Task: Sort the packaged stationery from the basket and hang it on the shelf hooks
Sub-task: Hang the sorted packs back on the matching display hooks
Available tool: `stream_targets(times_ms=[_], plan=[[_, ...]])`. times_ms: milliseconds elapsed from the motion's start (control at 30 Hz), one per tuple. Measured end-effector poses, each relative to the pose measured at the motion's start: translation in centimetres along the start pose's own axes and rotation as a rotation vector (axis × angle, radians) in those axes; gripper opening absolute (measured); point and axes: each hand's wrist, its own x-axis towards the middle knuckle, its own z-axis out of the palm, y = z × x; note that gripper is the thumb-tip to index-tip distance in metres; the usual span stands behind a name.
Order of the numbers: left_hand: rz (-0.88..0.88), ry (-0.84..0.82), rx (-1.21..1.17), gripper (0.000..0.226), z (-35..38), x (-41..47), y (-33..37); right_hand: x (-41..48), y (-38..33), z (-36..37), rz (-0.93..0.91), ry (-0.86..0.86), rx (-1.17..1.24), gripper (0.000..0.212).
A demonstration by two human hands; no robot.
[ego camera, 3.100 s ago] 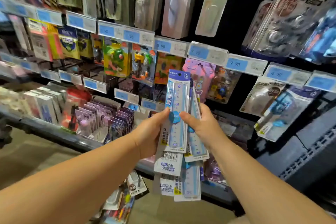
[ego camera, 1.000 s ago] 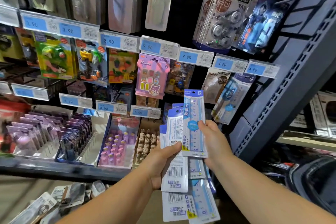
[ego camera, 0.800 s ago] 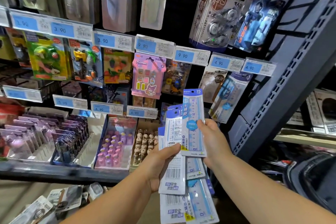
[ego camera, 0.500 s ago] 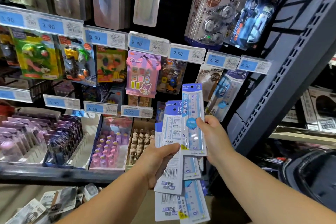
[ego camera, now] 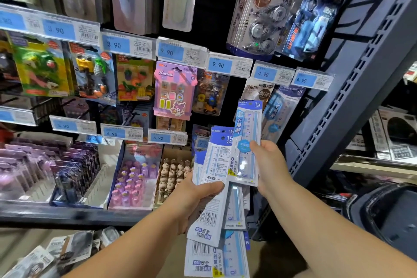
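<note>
My left hand (ego camera: 194, 198) grips a fanned stack of packaged 15 cm rulers (ego camera: 212, 187), blue-and-white cards that hang down below my wrist. My right hand (ego camera: 270, 165) holds one ruler pack (ego camera: 247, 137) upright, slightly above and right of the stack, its blue header near the shelf. Just behind it, matching ruler packs (ego camera: 282, 110) hang on a hook under a 4.90 price tag (ego camera: 312, 79). The hook itself is hidden by the packs.
Hooks carry eraser sets, a pink Kuromi pack (ego camera: 173, 90) and correction tape cards (ego camera: 261, 18). Trays of small purple and brown items (ego camera: 137, 178) sit on the lower shelf. A grey slotted upright (ego camera: 352, 88) stands right. A dark basket (ego camera: 388, 214) is at lower right; loose packs (ego camera: 56, 253) lie lower left.
My view has swung right along the shelf. My right hand has lifted one ruler pack up out of the stack toward the hanging rulers. My left hand keeps the rest.
</note>
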Motion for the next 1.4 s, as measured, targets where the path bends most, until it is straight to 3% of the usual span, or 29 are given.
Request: stream_targets(times_ms=[133, 300, 667, 800, 1000, 1200, 1400], plan=[[-0.049, -0.061, 0.061, 0.06, -0.6, -0.5, 0.1, 0.7, -0.5, -0.4, -0.123, 0.04, -0.255, 0.013], [-0.132, -0.139, 0.147, 0.055, -1.9, -1.0, 0.2, 1.2, -0.8, -0.1, -0.193, 0.041, -0.402, 0.017], [-0.147, -0.039, 0.176, 0.063, -5.3, -1.7, 0.1, 3.1, 0.6, 1.3, -0.152, -0.001, -0.332, 0.022], [-0.155, -0.01, 0.202, 0.047, -5.9, -1.9, 0.5, 3.4, 0.6, 2.3, -0.137, 0.002, -0.283, 0.012], [-0.134, 0.066, 0.219, 0.033, -7.0, -3.1, 0.0, 3.7, 1.2, 3.6, -0.112, 0.025, -0.221, 0.012], [-0.085, 0.097, 0.179, 0.028, -7.1, -3.4, 0.8, 4.0, 2.0, 4.0, -0.045, -0.06, -0.236, 0.025], [-0.052, 0.08, 0.178, 0.036, -6.5, -2.8, 1.0, 3.6, 2.5, 3.2, 0.017, -0.197, -0.294, 0.012]])
